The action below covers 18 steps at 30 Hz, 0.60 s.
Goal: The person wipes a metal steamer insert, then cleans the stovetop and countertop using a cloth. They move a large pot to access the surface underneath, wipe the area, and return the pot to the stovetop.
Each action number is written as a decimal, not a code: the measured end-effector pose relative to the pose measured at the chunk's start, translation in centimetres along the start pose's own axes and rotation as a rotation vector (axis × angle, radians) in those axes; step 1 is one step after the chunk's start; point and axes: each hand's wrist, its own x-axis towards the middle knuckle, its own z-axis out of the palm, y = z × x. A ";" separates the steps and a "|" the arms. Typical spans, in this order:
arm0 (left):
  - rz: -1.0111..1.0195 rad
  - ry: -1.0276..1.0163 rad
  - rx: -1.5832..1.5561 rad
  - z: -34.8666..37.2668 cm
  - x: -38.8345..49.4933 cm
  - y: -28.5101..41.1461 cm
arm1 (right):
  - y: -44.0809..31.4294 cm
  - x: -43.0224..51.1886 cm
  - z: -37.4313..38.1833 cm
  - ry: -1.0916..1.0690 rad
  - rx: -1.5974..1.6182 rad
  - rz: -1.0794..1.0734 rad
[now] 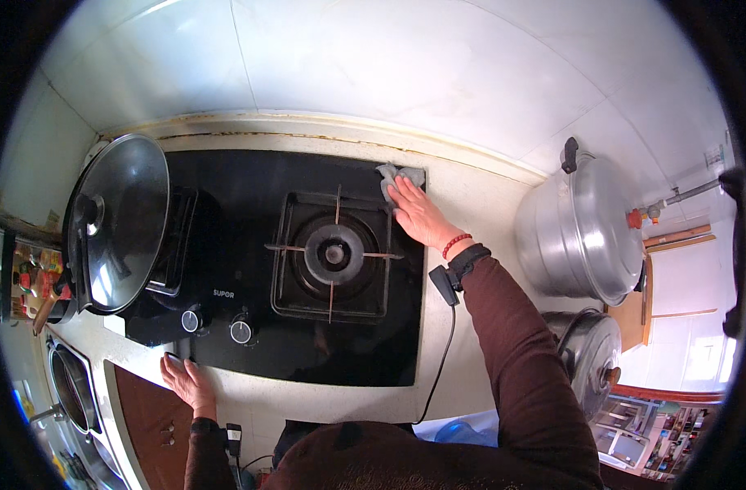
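Observation:
My right hand (419,211) presses a crumpled grey cloth (388,177) onto the far right corner of a black Supor gas cooktop (238,177). Its fingers lie over the cloth, and a red bead bracelet circles the wrist. My left hand (189,383) rests at the cooktop's front edge, over the pale countertop, with fingers apart and nothing held. Between the hands, the right burner (334,253) sits inside a square pan support with several prongs. Two control knobs (241,331) are at the front left. A wok with a glass lid (125,226) covers much of the left burner.
A large aluminium pot (575,226) stands right of the cooktop, with a smaller lidded pot (593,358) nearer me. A black cable (440,367) hangs from my right wrist across the counter. The wok's wooden handle (45,313) juts left, above a sink (72,386). A tiled wall (373,67) rises behind.

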 end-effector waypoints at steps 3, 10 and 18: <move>-0.028 -0.008 -0.004 0.0 0.0 0.0 | 0.6 2.2 -0.7 -0.044 0.189 0.002; -0.012 0.010 -0.001 0.3 0.1 -0.5 | 0.0 5.6 -1.4 -0.249 0.189 -0.036; -0.002 0.000 0.026 0.0 0.0 -0.2 | 0.9 4.0 -2.9 -0.235 0.081 0.117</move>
